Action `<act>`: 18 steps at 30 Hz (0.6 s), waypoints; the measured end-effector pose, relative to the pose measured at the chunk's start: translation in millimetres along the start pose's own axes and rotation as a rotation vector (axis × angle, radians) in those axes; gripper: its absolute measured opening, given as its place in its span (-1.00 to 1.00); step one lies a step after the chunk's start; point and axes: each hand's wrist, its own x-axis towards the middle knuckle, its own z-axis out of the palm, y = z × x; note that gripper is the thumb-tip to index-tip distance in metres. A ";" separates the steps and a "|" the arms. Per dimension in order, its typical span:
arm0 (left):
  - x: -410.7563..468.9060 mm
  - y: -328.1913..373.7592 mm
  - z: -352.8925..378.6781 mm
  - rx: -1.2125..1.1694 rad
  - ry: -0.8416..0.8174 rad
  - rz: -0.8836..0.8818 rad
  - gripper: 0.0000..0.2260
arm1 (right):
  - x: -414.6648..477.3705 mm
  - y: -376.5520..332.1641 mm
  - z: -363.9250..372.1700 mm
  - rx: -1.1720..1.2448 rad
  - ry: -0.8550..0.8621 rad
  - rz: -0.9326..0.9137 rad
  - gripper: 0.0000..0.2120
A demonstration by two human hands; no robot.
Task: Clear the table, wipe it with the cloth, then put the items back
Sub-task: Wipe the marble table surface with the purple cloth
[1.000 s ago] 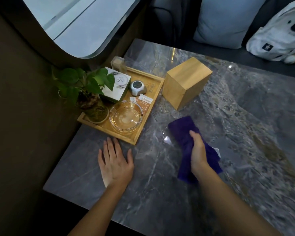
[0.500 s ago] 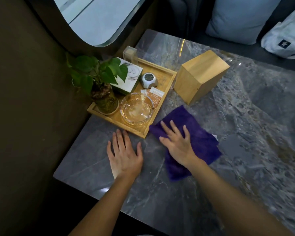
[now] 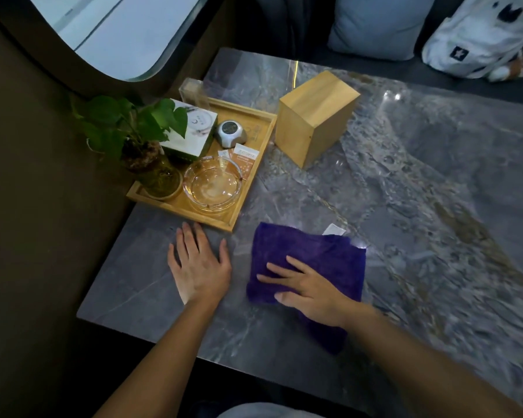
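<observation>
1. The purple cloth [image 3: 308,263] lies flat on the gray table [image 3: 435,206], near the front edge, a little left of the middle.
2. The right hand [image 3: 311,286] is pressed flat on the cloth, fingers spread and pointing to about 10 o'clock. It is not gripping, just pushing down.
3. The cloth's long side runs from about 10 o'clock to 4 o'clock, the same way as the right arm.
4. The left hand [image 3: 198,267] rests flat and open on the bare table just beside the cloth, at its 9 o'clock. It holds nothing. The two hands are apart.
5. The right hand is the one on the cloth, so I think it does the wiping while the left leans.
6. At 11 o'clock from the cloth sits a wooden tray [image 3: 248,191] with a plant [image 3: 133,131], a glass bowl [image 3: 212,188] and small things.
7. At 12 o'clock stands a wooden box [image 3: 311,116].
8. The widest bare tabletop lies at the cloth's 3 o'clock.
</observation>
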 end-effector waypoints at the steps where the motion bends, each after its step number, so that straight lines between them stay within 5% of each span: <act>1: -0.1 -0.3 -0.3 -0.002 0.000 0.000 -0.37 | -6.9 -1.1 -1.0 0.126 -0.022 0.073 -0.65; 5: 0.0 -1.6 -1.9 -0.017 -0.023 0.000 -0.40 | -34.6 -4.7 -8.8 0.491 -0.071 0.284 -0.78; 11: -0.6 -0.1 -3.3 -0.042 -0.020 -0.016 -0.41 | -66.7 2.9 -43.8 1.029 0.224 0.553 -0.91; 18: -1.9 0.7 -3.9 -0.071 -0.007 -0.026 -0.41 | -112.5 1.6 -121.4 1.362 0.443 0.220 -0.50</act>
